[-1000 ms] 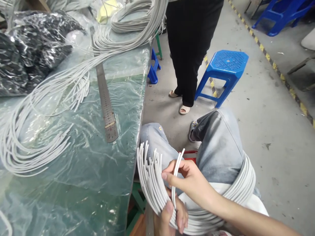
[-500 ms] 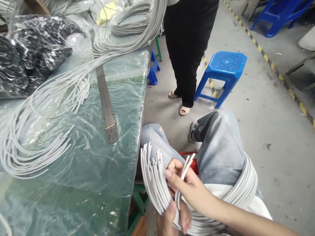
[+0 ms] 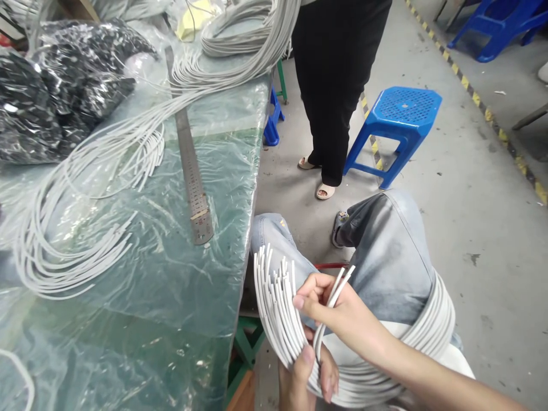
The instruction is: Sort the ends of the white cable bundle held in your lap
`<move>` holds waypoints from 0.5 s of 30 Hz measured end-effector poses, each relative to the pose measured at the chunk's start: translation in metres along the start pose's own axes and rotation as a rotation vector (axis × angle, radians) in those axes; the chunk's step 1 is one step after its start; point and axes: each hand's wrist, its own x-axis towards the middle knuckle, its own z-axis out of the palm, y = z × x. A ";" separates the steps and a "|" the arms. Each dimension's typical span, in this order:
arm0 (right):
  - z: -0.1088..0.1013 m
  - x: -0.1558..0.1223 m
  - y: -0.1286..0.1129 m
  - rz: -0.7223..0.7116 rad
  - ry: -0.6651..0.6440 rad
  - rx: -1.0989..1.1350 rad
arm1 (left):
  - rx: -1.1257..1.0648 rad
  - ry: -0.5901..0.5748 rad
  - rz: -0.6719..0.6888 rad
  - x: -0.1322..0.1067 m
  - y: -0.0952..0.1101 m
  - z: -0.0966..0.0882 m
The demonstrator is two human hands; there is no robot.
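A thick bundle of white cables (image 3: 280, 308) curves up over my lap, its cut ends fanned out toward the table edge. My left hand (image 3: 302, 377) is closed around the lower part of this bundle, thumb on top. My right hand (image 3: 329, 302) is closed in a pinch, its thumb tip right beside the outermost cable of the bundle. Two separate cable ends (image 3: 340, 285) stick up through the fingers of my right hand, apart from the rest. Further back, the bundle loops round over my right thigh.
Left is a table (image 3: 192, 297) under clear plastic film, bearing a steel ruler (image 3: 192, 182), more white cables (image 3: 51, 257) and bags of dark parts (image 3: 85, 85). Ahead stand a person in black trousers (image 3: 338, 74) and a blue stool (image 3: 398, 114). Yellow-black tape (image 3: 479, 103) marks the floor.
The camera view has shifted slightly, so the table and stool sit further right. My hands keep their hold; one cable at the bundle's right side now stands out more beside my right thumb.
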 end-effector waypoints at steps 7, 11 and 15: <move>-0.002 -0.009 0.003 -0.156 0.010 -0.033 | 0.032 -0.026 -0.033 0.003 0.006 0.005; 0.000 -0.010 0.005 -0.066 -0.090 0.083 | 0.042 -0.032 -0.039 0.001 0.001 0.000; 0.004 -0.008 0.009 -0.038 -0.005 0.084 | 0.017 -0.058 0.011 -0.002 -0.007 -0.007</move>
